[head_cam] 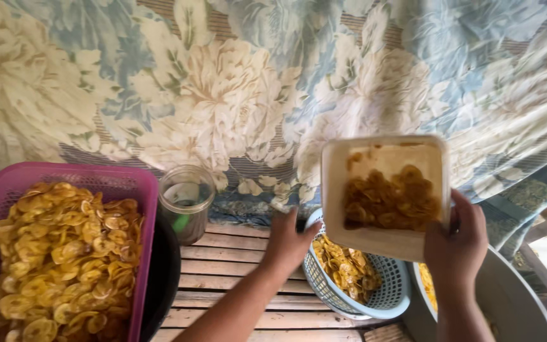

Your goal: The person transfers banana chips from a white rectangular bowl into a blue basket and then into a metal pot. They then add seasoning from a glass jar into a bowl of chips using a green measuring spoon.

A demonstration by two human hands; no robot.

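A: Right hand [456,244] is wrapped around the lower corner of a cream square tub [384,193], held up and tipped on its side, banana chips [390,202] heaped in its lower half.

B: And the left hand [288,239]?

A: It's down on the rim of the pale blue basket [375,297], fingers curled over the edge. The basket sits directly under the tub, on the slatted wooden counter [229,266], with more chips inside.

B: What's over to the left?

A: A pink basket [140,190] piled with chips, resting in a black basin [166,272], and a clear jar [186,202] beside it. A floral cloth [223,82] hangs behind.
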